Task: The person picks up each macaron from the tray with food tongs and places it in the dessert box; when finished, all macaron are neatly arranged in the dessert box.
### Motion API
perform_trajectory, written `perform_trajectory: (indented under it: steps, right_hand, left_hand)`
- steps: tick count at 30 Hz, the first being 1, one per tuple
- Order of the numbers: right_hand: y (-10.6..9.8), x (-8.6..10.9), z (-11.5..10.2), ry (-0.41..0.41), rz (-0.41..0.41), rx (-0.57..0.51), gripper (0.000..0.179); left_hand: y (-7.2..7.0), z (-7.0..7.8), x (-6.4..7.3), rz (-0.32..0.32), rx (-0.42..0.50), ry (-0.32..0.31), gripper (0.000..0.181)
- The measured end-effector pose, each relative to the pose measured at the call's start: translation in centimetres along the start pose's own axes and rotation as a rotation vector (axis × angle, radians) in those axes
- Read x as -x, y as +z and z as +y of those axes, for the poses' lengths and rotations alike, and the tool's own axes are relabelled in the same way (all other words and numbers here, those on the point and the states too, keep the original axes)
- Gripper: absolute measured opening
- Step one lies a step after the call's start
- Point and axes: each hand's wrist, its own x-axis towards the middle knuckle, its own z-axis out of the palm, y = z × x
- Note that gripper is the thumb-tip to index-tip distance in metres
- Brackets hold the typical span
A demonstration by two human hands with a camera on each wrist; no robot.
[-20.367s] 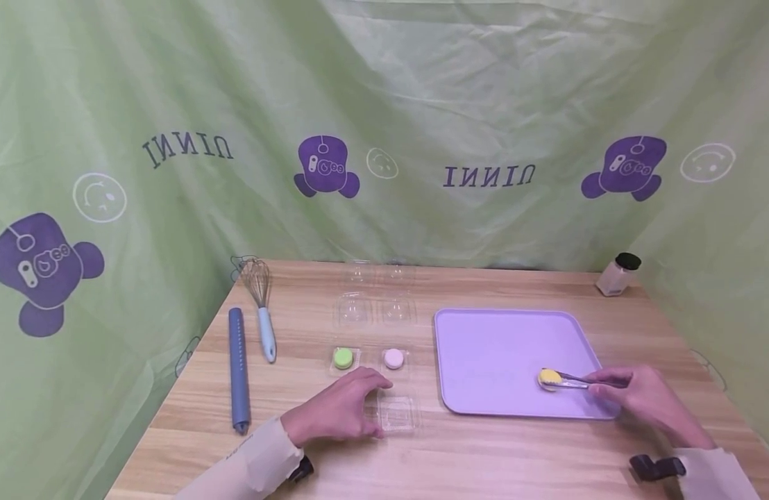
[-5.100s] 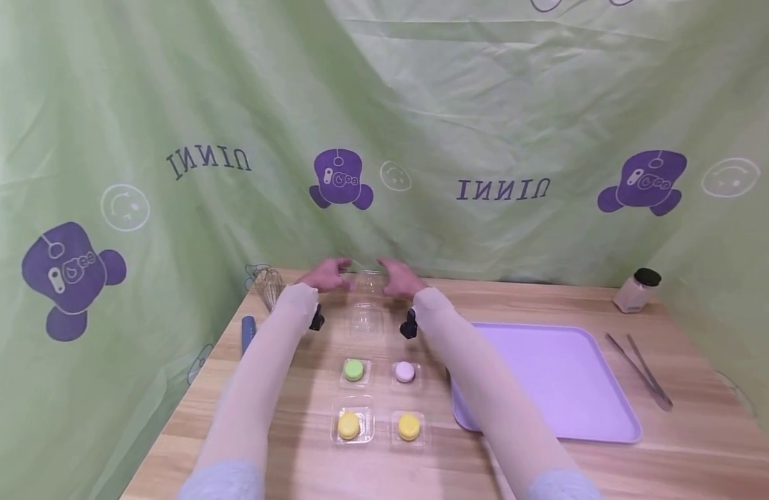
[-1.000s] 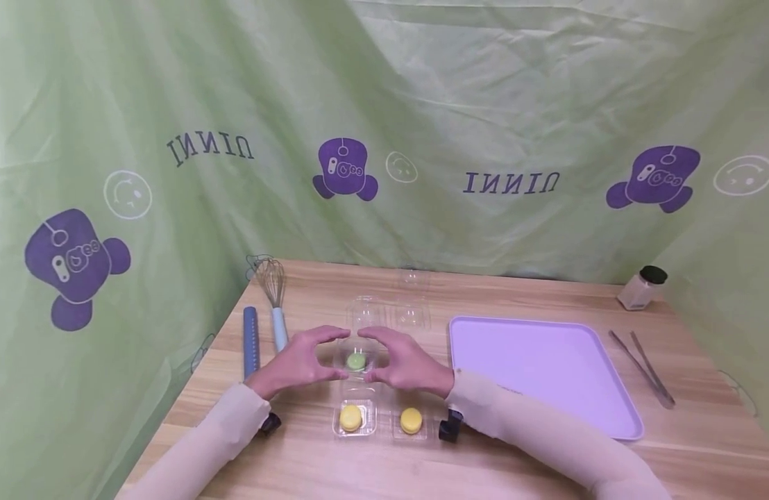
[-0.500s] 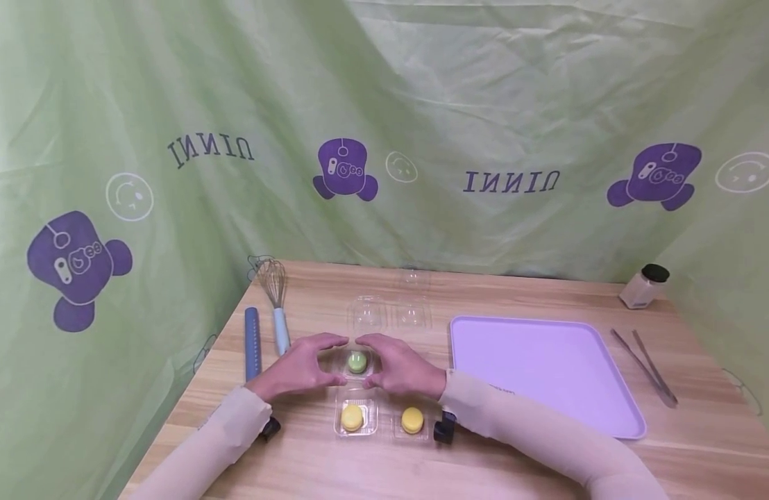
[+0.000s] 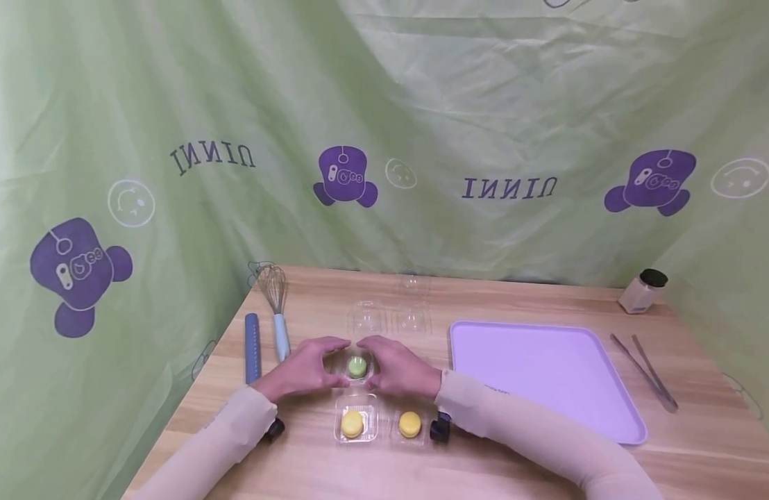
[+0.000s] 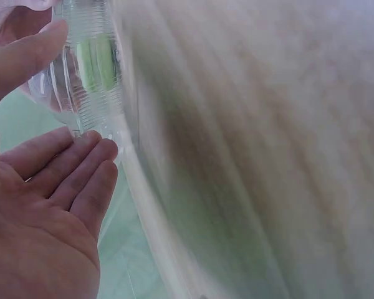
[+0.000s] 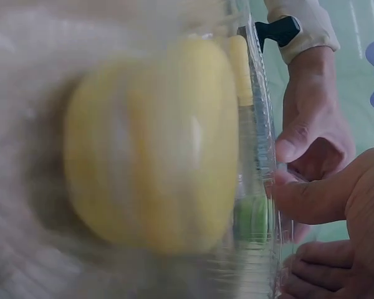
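A green macaron (image 5: 357,367) sits in a small clear plastic box base, covered by a domed clear lid (image 6: 48,87). From the left, my left hand (image 5: 308,366) holds the lid's edge between thumb and fingers. My right hand (image 5: 400,366) grips the opposite side the same way, its thumb near the front. In the left wrist view, lid and base look close together; whether they are fastened I cannot tell. Nearer the front, two yellow macarons, one left (image 5: 352,423) and one right (image 5: 410,424), sit in uncovered clear bases. The pink macaron is hidden behind my right hand.
Several clear lids (image 5: 412,318) stand behind the hands. A whisk (image 5: 281,333) and a blue rod (image 5: 252,347) lie at left. To the right are a purple tray (image 5: 528,361), metal tongs (image 5: 647,375) and a black-capped jar (image 5: 643,292).
Since 20 seconds ago, the tongs were laid down and two yellow macarons put in bases. Both hands then brought a lid from the back left and lowered it over the green macaron.
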Motion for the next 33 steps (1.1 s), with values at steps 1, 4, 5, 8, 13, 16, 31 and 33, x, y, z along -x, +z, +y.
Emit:
perform_trajectory:
  steps: [1, 4, 5, 8, 13, 16, 31, 33]
  right_hand:
    - [-0.1, 0.0, -0.1, 0.002, -0.004, 0.013, 0.081]
    - [-0.4, -0.2, -0.2, 0.008, -0.009, 0.055, 0.081]
    - [-0.6, -0.2, -0.2, 0.009, -0.012, 0.068, 0.081]
    - [-0.9, -0.3, -0.2, 0.02, -0.017, 0.084, 0.082]
    - [-0.9, -0.4, 0.1, 0.042, -0.031, 0.097, 0.081]
    - [-0.6, -0.4, 0.2, 0.038, -0.04, 0.102, 0.078]
    - [-0.3, -0.7, 0.2, -0.086, -0.049, 0.163, 0.069]
    - [-0.3, -0.6, 0.1, -0.086, -0.053, 0.16, 0.07]
  left_hand:
    - [0.0, 0.0, 0.0, -0.003, 0.004, -0.002, 0.081]
    - [0.1, -0.1, -0.3, -0.005, 0.005, -0.001, 0.081]
    - [0.1, 0.0, -0.4, -0.005, 0.002, 0.003, 0.08]
    - [0.1, 0.0, -0.8, -0.006, -0.008, 0.019, 0.08]
    - [0.3, 0.0, -1.2, -0.038, 0.011, 0.005, 0.08]
    - [0.4, 0.1, -1.3, -0.049, 0.022, -0.017, 0.079]
    - [0.1, 0.4, -0.8, -0.052, -0.036, -0.036, 0.084]
    - [0.1, 0.5, -0.8, -0.068, -0.03, -0.034, 0.085]
